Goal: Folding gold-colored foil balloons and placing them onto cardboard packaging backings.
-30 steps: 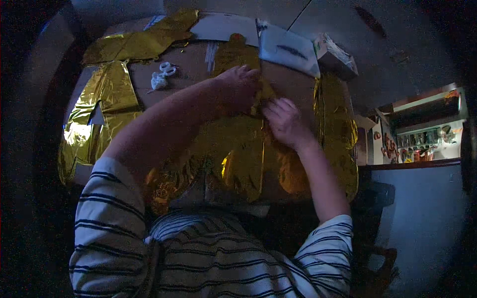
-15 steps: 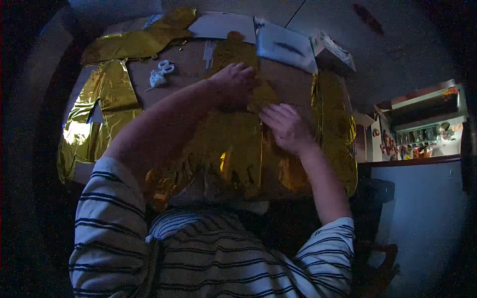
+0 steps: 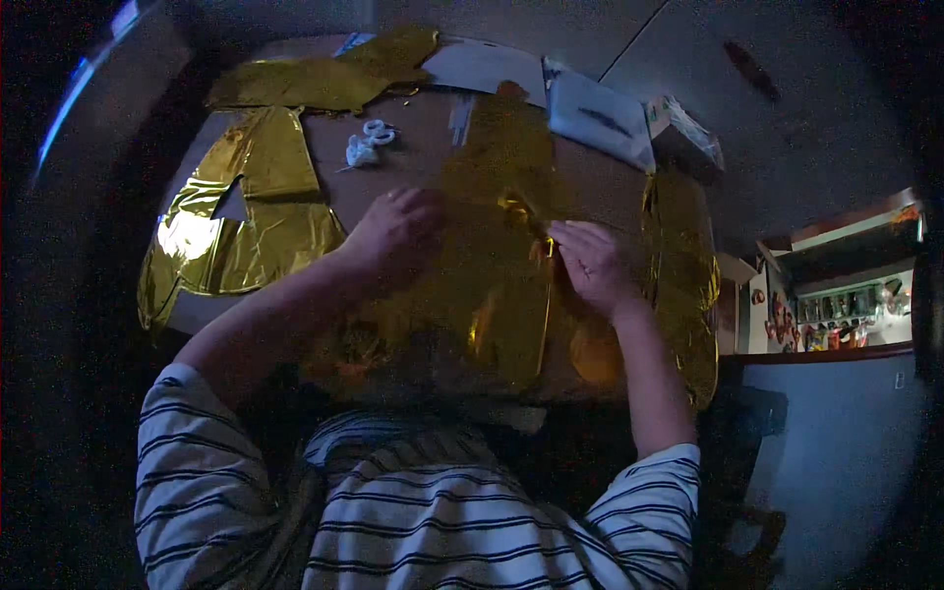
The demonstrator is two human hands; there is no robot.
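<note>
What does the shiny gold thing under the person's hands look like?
The gold foil sheet looks like thin, crinkly metallic film, deflated and flat on the brown table, its near end reaching the table's near edge. The left hand presses on it; the right hand pinches a fold near its middle. Light glints off its creases.

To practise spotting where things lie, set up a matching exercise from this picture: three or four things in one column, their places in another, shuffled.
Things:
1. left hand
2. right hand
3. white scissors
4. grey packet

Places:
A. far right of the table, beside a small box
B. bare brown table, beyond the left hand
C. pinching a raised fold of gold foil
D. flat on the gold foil

Pairs: 1-D, 2-C, 3-B, 4-A
</note>
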